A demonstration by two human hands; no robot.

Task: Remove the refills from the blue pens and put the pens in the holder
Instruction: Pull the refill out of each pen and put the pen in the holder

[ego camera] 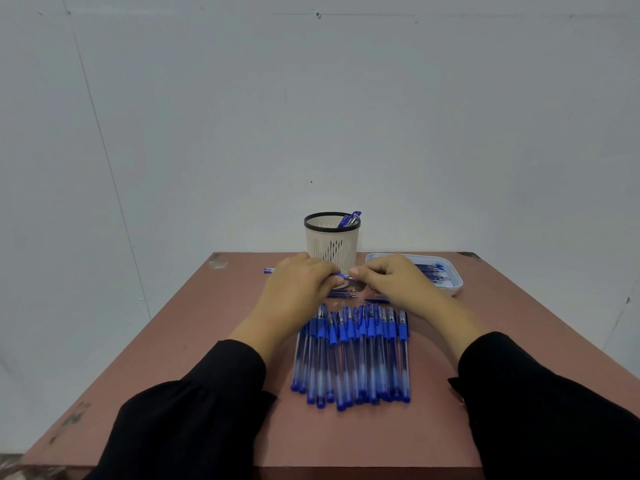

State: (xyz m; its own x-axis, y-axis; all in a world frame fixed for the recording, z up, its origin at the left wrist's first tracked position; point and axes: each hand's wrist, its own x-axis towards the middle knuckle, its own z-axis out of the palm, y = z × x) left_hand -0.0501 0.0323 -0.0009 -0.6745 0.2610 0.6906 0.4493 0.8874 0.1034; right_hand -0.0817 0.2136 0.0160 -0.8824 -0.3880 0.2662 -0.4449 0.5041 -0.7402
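both hands work on one blue pen (341,276) that lies crosswise in front of the person, its long axis running left to right, just before the pen holder (331,242). the left hand (299,285) has its fingers curled round the barrel, and the blue end of the pen sticks out past it on the left. the right hand (388,278) pinches the tip end, close to the left fingers. so the pull, i judge, must go along this axis, the right hand moving to the right, toward the tray of refills (455,284). the holder stands at the far edge of the bench (173,341), with some pens already inside. a row of blue pens (353,355) lies near the person, pointing away.
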